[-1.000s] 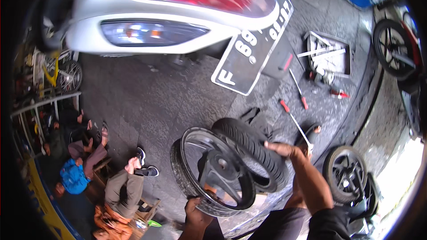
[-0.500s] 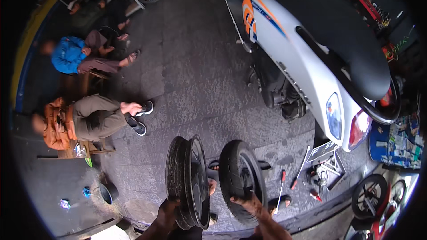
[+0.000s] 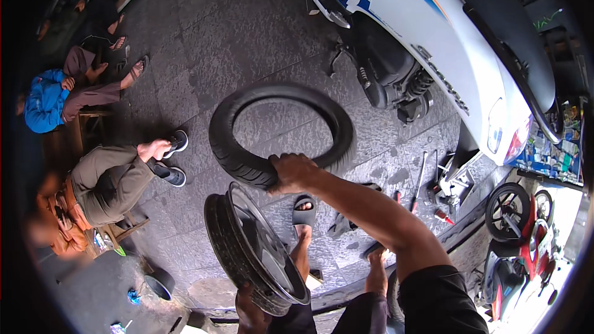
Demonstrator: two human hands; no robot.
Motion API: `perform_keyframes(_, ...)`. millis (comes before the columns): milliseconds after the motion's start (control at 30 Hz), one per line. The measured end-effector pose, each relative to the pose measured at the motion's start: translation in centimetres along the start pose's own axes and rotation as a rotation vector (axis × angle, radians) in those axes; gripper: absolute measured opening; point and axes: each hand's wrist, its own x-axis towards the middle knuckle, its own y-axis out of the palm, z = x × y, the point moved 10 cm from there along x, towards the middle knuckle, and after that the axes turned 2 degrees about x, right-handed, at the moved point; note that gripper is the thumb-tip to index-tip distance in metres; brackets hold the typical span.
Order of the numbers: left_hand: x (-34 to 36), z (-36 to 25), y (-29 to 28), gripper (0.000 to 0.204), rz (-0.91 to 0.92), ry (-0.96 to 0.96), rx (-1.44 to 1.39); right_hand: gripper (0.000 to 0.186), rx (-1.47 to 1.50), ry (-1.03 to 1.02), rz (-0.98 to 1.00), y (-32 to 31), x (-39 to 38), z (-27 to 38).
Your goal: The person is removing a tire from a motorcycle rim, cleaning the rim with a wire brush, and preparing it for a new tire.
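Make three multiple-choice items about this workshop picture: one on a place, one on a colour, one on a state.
1. Where is the wheel with its tyre still on?
A. on the scooter
B. below the bare tyre, at the left hand
C. on the bench

2. What colour is the top of the person seated farthest to the left?
A. blue
B. red
C. white

3. How is the bare tyre held?
A. it lies flat on the floor
B. it hangs from the scooter
C. the right hand grips its rim, lifted

Answers: 1 B, the wheel stands at the left hand, under the bare tyre. 2 A, the top is blue. 3 C, the right hand closes on the tyre above the floor.
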Motion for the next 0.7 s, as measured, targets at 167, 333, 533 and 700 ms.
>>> perform_keyframes(167,-1.1,3.9,3.2,0.056,-0.014,-0.238,-0.397,0.048,-0.063,0.348,-0.224,5.5,-0.3,-9.3)
perform_keyframes(333,-1.3,3.2,11.0,0.043,0.279,-0.142,-0.293,0.065,0.384,0.56,-0.273,19.1,-15.3,-19.4)
perform_keyframes(533,3.5,13.0,20.0,0.039,0.387,-0.314,-0.051,0.052,0.66,1.349,-0.143,40.6,-46.9,-37.2)
perform_keyframes(700,7.8,18.4,26.0,0.03,0.51,-0.361,-0.051,0.046,0.809,1.267,-0.379,45.0,-58.3,-37.6)
